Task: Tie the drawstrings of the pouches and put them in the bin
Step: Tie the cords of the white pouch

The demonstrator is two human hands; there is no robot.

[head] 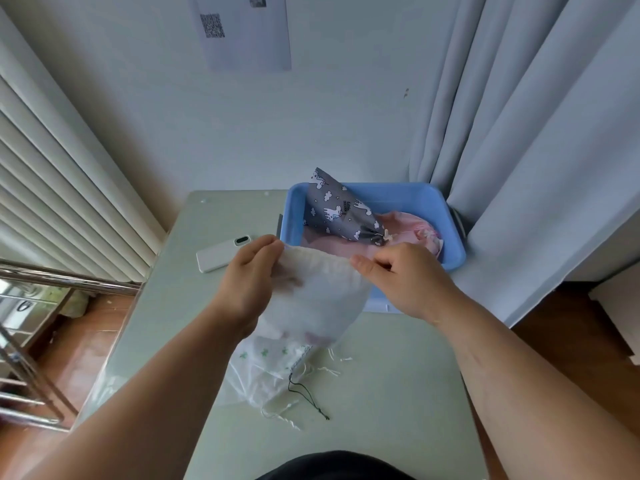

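A sheer white pouch (322,299) hangs above the table between both hands. My left hand (252,271) pinches the left end of its gathered top edge, and my right hand (398,275) pinches the right end. Beneath it lie more pale pouches (266,372), one with green marks, with white strings and a black drawstring (308,396) trailing out. The blue bin (446,216) stands at the back right of the table. Inside it are a grey unicorn-print pouch (339,209), tied at its neck, and a pink pouch (412,226).
A white phone (221,254) lies on the table left of the bin. Grey curtains (519,133) hang close behind and right of the bin. A radiator and metal rack stand at the left. The table edge drops to a wooden floor on both sides.
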